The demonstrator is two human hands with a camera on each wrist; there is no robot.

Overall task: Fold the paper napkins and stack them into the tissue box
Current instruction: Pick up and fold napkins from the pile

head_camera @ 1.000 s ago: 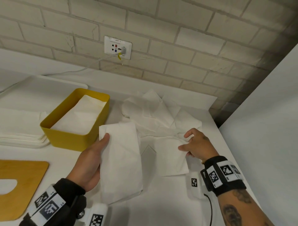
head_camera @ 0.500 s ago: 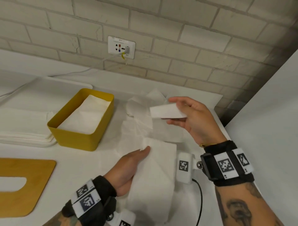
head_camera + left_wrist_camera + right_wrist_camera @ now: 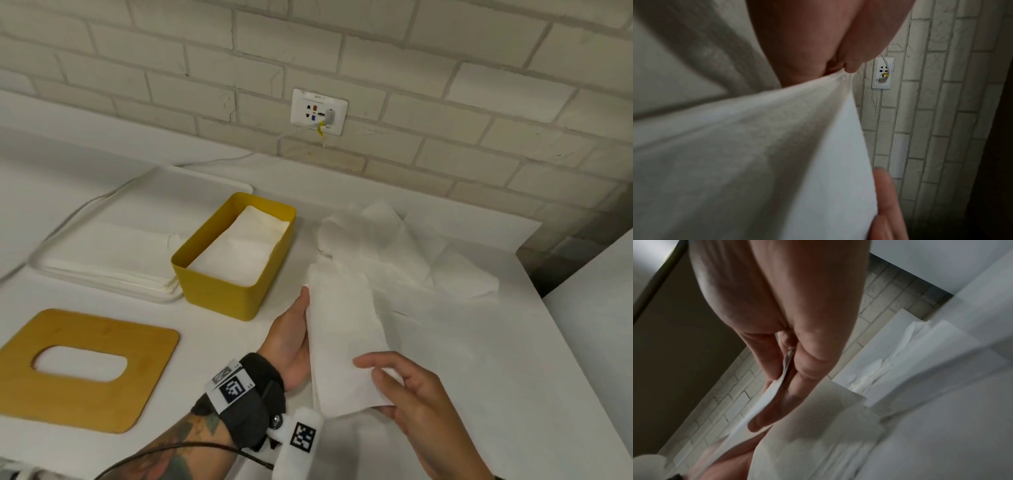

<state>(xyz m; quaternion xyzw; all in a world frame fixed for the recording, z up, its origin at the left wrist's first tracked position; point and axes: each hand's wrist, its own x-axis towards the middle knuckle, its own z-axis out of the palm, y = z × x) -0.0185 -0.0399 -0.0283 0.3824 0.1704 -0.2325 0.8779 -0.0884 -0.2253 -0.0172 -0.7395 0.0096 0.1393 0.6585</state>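
Folded napkin (image 3: 346, 346) held above bench (image 3: 479, 377), right of yellow tissue box (image 3: 219, 298). Left hand (image 3: 291, 335) pinches far edge; right hand (image 3: 407, 397) pinches near end. Advice: keep edges aligned, lower flat onto stack in box. Left fingers hidden behind paper; fold count unclear; wrist views blurred.

Counts, placed relative to the yellow box (image 3: 219, 291): one box — open-topped, with one stack of napkins (image 3: 239, 253) inside. One wooden lid (image 3: 85, 370) in front of it to the left; one tray (image 3: 113, 277) of flat napkins just to its left. One loose heap of napkins (image 3: 394, 246) to its right — sheets too overlapped to count. One wall socket (image 3: 318, 111) behind. Two hands, left (image 3: 291, 339) and right (image 3: 418, 404), share one folded napkin (image 3: 342, 342).
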